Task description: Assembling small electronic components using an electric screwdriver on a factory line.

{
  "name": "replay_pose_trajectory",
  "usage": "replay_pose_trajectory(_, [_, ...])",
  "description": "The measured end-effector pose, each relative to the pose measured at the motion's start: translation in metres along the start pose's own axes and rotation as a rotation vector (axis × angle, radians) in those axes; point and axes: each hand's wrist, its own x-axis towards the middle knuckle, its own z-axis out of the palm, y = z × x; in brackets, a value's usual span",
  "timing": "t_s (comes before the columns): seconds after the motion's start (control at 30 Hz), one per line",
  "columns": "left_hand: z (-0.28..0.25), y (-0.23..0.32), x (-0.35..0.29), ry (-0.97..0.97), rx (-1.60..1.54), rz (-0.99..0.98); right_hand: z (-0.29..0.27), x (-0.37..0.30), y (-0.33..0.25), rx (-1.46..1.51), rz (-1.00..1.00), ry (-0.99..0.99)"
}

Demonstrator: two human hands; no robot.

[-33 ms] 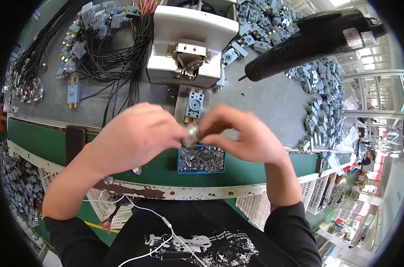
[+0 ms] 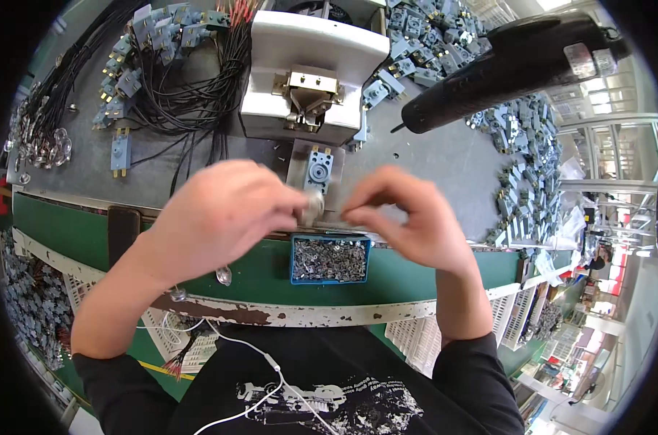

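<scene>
My left hand [image 2: 231, 214] is closed, its fingertips pinching a small shiny, rounded piece [image 2: 313, 207], clear or metallic. Blurring hides the piece's exact kind. Just to the right, my right hand [image 2: 414, 217] has thumb and forefinger pressed together; whatever is between them, if anything, is too small to make out. Beyond the fingertips, a blue-grey switch-like block [image 2: 319, 168] with a round centre and brass tabs lies on a small metal plate. A blue tray [image 2: 293, 270] of tiny metal parts sits below my hands.
A silver screw-feeder-like machine [image 2: 318, 43] stands behind the block. A black electric screwdriver [image 2: 496, 72] hangs at upper right, its bit pointing left. Piles of blue-grey blocks [image 2: 525, 152] lie right; black wires [image 2: 191, 109] with attached blocks lie left. A dark phone-like slab [image 2: 123, 235] is near my left forearm.
My right hand has moved a little to the right, widening the gap from my left hand. My left hand has barely moved and keeps the shiny piece.
</scene>
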Motion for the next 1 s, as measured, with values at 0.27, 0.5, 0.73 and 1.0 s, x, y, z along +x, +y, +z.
replay_pose_trajectory(0.27, [0.020,-0.016,0.030,-0.063,0.101,-0.086,-0.051,-0.025,-0.047,-0.282,-0.994,0.761])
replay_pose_trajectory(0.5, [0.016,-0.024,0.038,-0.140,0.107,-0.047,-0.062,0.064,-0.034,-0.065,-0.951,0.900])
replay_pose_trajectory(0.73, [0.018,-0.018,0.034,-0.111,0.197,-0.043,-0.020,0.059,-0.083,0.038,-0.645,1.009])
replay_pose_trajectory(1.0, [0.021,-0.018,0.033,-0.123,0.235,-0.051,-0.018,0.072,-0.090,0.078,-0.613,0.993])
